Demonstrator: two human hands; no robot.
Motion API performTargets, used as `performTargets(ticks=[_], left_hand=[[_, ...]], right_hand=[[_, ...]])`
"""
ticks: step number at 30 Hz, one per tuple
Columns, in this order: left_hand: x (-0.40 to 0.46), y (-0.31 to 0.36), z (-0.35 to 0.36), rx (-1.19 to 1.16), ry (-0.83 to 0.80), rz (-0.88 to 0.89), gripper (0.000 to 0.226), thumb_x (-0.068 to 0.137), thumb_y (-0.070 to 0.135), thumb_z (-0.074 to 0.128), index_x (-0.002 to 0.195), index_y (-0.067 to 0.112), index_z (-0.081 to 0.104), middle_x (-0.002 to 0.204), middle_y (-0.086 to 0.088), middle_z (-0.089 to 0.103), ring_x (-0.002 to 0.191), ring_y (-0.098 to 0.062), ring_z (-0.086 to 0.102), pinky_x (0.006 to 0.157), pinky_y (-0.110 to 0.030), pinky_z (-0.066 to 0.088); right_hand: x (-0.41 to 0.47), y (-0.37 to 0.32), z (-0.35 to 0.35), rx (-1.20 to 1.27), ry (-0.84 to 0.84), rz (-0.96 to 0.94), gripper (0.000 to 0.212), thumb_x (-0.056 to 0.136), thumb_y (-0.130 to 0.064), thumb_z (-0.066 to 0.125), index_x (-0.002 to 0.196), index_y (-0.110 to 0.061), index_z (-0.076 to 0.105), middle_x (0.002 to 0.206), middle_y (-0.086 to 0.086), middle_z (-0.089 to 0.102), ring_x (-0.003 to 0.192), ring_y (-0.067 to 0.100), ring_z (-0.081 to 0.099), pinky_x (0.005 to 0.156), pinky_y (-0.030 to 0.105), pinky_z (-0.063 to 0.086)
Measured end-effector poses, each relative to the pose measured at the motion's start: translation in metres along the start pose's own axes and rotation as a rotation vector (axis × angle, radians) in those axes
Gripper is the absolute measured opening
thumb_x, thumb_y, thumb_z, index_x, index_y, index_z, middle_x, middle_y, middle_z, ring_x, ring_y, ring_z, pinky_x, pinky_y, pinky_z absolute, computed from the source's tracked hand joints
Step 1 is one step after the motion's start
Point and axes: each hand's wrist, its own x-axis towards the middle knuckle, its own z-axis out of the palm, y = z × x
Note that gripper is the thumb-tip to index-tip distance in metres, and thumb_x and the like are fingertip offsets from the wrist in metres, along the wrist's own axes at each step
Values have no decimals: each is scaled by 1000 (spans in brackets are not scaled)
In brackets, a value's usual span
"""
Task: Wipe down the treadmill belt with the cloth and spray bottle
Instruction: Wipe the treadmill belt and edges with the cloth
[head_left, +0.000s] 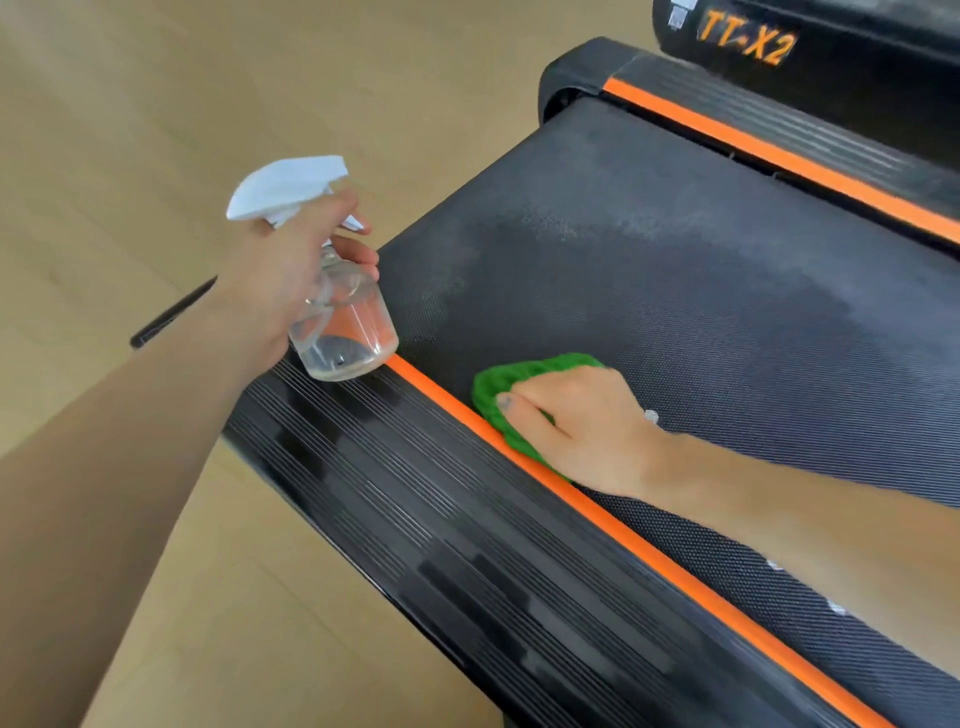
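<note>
The black textured treadmill belt (649, 270) runs diagonally across the view, with paler streaky patches on its far half. My right hand (582, 426) presses a green cloth (511, 382) flat on the belt, right beside the near orange stripe (613, 540). My left hand (283, 280) grips a clear spray bottle (345, 332) with a white trigger head (285, 187), held over the ribbed side rail at the belt's left edge. A little liquid sits in the bottle's bottom.
The ribbed black side rail (441, 530) lies on the near side of the orange stripe. A second orange stripe (779, 156) borders the far side. A black housing marked TT-X2 (748, 41) stands at the top right. Wooden floor (130, 130) spreads to the left, with a dark bar (171, 314) on it.
</note>
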Motion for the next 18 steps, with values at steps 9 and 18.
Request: performTargets(ticks=[9, 18], left_hand=[[2, -1, 0, 21, -24, -14, 32, 81, 47, 72, 90, 17, 71, 74, -2, 75, 67, -17, 72, 71, -31, 61], [0, -2, -6, 17, 33, 0, 22, 97, 37, 71, 92, 15, 71, 77, -6, 75, 69, -21, 73, 67, -31, 63]], right_hand=[[-37, 23, -9, 58, 103, -174, 37, 97, -25, 45, 62, -24, 32, 58, -12, 29, 54, 11, 27, 52, 27, 29], [141, -28, 33, 56, 6, 166, 47, 103, -41, 34, 65, -20, 49, 66, -4, 55, 71, 23, 57, 60, 33, 37]])
